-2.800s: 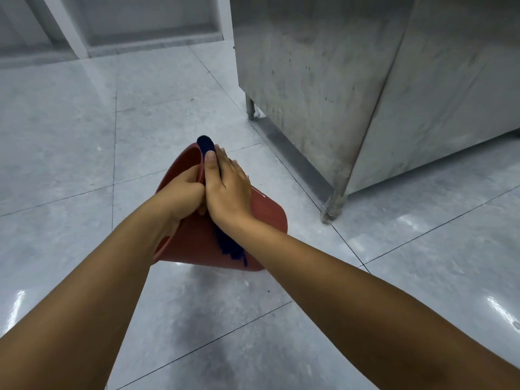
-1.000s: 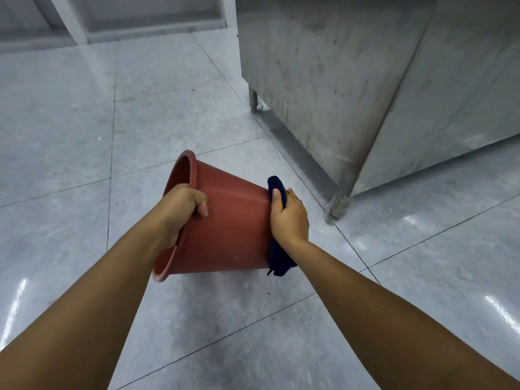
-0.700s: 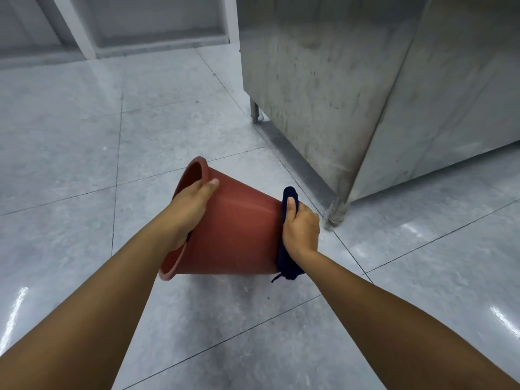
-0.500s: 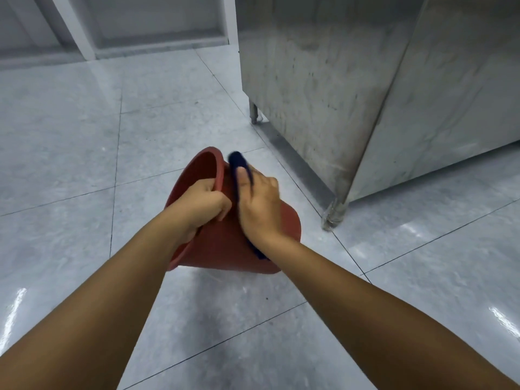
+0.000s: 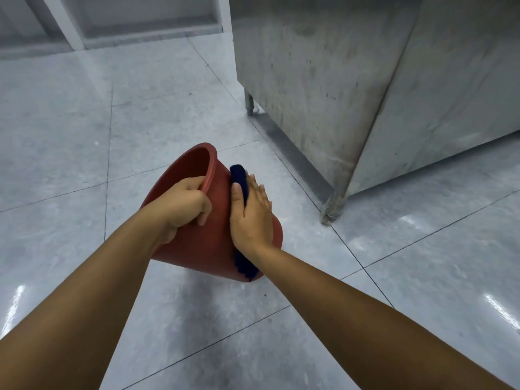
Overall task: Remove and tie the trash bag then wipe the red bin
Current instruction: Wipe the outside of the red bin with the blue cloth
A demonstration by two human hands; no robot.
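The red bin (image 5: 202, 249) is held tilted above the grey floor, its open mouth facing up and to the left, with no bag inside. My left hand (image 5: 183, 205) grips the rim, fingers curled over the edge. My right hand (image 5: 251, 215) lies flat on the bin's outer wall and presses a dark blue cloth (image 5: 240, 178) against it. The cloth shows above my fingertips and hangs below my wrist near the bin's base. No trash bag is in view.
A steel cabinet (image 5: 337, 80) on short legs stands close at the right; its near leg (image 5: 332, 206) is a little right of the bin. A white wall base and post (image 5: 64, 26) run along the far side. Glossy grey floor tiles (image 5: 84, 136) lie all around.
Over the last second my right hand slid the cloth from the bin's base up toward the rim. The bin's mouth has turned slightly more upward. My left hand keeps its grip on the rim.
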